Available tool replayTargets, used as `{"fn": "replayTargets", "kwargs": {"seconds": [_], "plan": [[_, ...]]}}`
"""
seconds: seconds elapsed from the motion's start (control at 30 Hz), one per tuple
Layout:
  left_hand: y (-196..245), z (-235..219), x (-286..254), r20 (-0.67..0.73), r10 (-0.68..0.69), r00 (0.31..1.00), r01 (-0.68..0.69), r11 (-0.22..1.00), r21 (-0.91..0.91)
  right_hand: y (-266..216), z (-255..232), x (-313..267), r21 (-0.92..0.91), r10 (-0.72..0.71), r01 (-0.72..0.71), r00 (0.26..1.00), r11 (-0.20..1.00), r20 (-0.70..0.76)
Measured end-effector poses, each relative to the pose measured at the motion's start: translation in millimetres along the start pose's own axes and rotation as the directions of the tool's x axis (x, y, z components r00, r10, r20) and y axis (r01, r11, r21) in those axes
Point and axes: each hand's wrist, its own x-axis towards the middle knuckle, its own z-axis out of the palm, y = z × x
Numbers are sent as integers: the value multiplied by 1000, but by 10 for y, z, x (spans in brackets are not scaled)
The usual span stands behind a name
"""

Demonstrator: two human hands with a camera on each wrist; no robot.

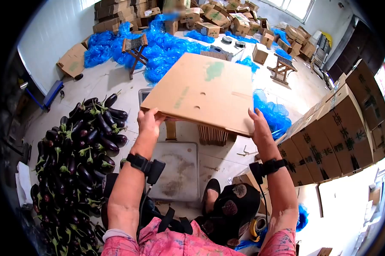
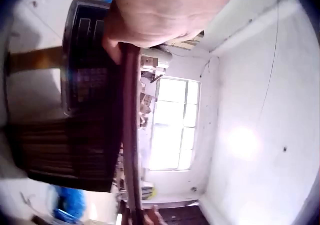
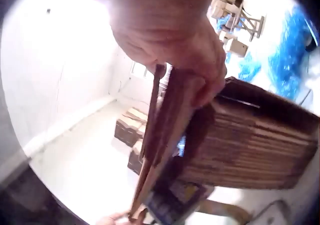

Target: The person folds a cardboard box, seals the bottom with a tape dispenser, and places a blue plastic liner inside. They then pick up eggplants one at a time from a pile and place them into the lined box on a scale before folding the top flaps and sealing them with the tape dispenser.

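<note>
A flattened cardboard box (image 1: 201, 94) with green print and two small finger holes is held up in front of the body, tilted. My left hand (image 1: 150, 121) grips its near left corner, thumb on top. At the near right corner my right hand (image 1: 260, 123) holds it the same way. Seen edge-on in the right wrist view, the cardboard (image 3: 160, 135) shows folded layers pinched by the right hand (image 3: 175, 40). Below it stands a stack of flat cardboard (image 1: 211, 134), partly hidden. A scale's keypad panel (image 2: 90, 70) shows beside the stack in the left wrist view.
A metal scale platform (image 1: 174, 170) lies on the floor before the feet. Eggplants (image 1: 79, 166) are heaped at left. Printed cartons (image 1: 329, 132) stand at right. Blue plastic bags (image 1: 158, 51), stools (image 1: 135, 53) and piled boxes (image 1: 218, 17) fill the back. A tape dispenser (image 1: 257, 226) sits near the right knee.
</note>
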Motion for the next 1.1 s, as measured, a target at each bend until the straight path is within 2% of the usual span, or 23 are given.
{"fn": "replayTargets", "kwargs": {"seconds": [0.03, 0.07, 0.1, 0.13, 0.17, 0.2, 0.3, 0.33, 0.4, 0.47, 0.5, 0.6, 0.63, 0.67, 0.7, 0.73, 0.77, 0.87, 0.93, 1.0, 1.03, 1.07, 1.1], "plan": [[150, 235, -350, -90, 84, 992, -64, 976, 208, 223, -166, 168, -30, -44, 48, 992, 998, 119], [80, 142, -209, -83, 206, 975, -173, 939, 298, 477, -346, 283, -55, -78, 93, 969, 994, 234], [-32, -32, 11, -67, 320, 945, -272, 882, 385, 484, -352, 148, -81, -29, 49, 971, 995, 237], [-19, -66, 79, -41, 429, 902, -363, 807, 466, 605, -344, 160, -84, 27, -24, 999, 996, 42], [38, -135, 142, 64, 402, 914, -363, 734, 574, 667, -362, 198, -93, -24, 31, 997, 995, 77], [74, -137, 144, 95, 426, 900, -381, 662, 646, 697, -344, 225, -96, -77, 88, 991, 991, 112], [120, -12, 226, 228, 497, 837, -451, 392, 801, 668, -241, 469, -195, -311, 317, 949, 928, 60], [127, 68, 232, 249, 463, 851, -442, 374, 815, 527, -257, 595, -213, -261, 270, 963, 939, 68], [154, 125, 371, 297, 448, 843, -392, 135, 910, 174, -238, 777, -229, -206, 215, 976, 949, 64], [225, 200, 409, 388, 479, 788, -430, -24, 903, 160, -322, 1096, -287, -206, 202, 978, 936, 16], [273, 247, 411, 431, 490, 758, -442, -101, 891, 232, -357, 1223, -448, -276, 210, 957, 869, -89], [394, 423, 386, 504, 597, 624, -495, -197, 846, 161, -274, 1062, -441, -177, 129, 982, 888, -70], [469, 525, 369, 428, 571, 701, -494, -45, 868, 205, -248, 1044, -281, -127, 93, 986, 955, -105], [563, 662, 291, 276, 491, 826, -471, 333, 817, 202, -229, 1041, -250, -120, 92, 988, 964, -100], [668, 815, 195, 160, 346, 924, -362, 662, 657, 157, -216, 1022, -218, -116, 93, 989, 972, -95], [736, 885, 181, 97, 158, 983, -184, 894, 409, 76, -161, 954, -185, -112, 94, 990, 978, -89], [771, 862, 307, 151, 79, 985, -126, 935, 332, -11, -97, 873, -169, -118, 104, 990, 980, -72], [895, 1015, 288, 114, 177, 978, -205, 924, 323, 85, -283, 1194, -232, -216, 204, 976, 951, -26], [1097, 1005, 313, 217, 245, 945, -277, 952, 132, -170, -3, 813, -81, -251, 250, 968, 965, -3], [1398, 947, 223, 218, 306, 927, -321, 947, 36, -331, 197, 499, 135, -297, 293, 955, 946, 5], [1560, 783, 290, 245, 323, 914, -341, 940, 32, -366, 258, 392, 179, -344, 339, 939, 924, -4], [1755, 567, 321, 272, 341, 900, -362, 932, 30, -367, 226, 247, 209, -388, 348, 898, 914, 206], [1982, 417, 232, 255, 339, 906, -362, 931, 50, -270, 161, 219, 113, -367, 349, 889, 930, 274]]}}
